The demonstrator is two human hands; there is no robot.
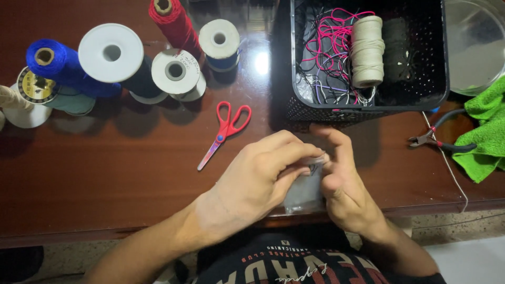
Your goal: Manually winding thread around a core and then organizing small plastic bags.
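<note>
Two hands, the left hand (258, 176) and the right hand (342, 181), meet on one small clear plastic bag (304, 192); one pair of red-handled scissors (224, 132); one pair of pliers (434, 140) with dark grips; one black mesh basket (368, 102); inside it one cream spool (367, 50), one dark spool (395, 50) and one tangle of pink, purple and black cords (329, 52); seven thread spools (110, 52) stand on the one wooden table (105, 168) at upper left; one green cloth (486, 131); one metal bowl (476, 44)
</note>
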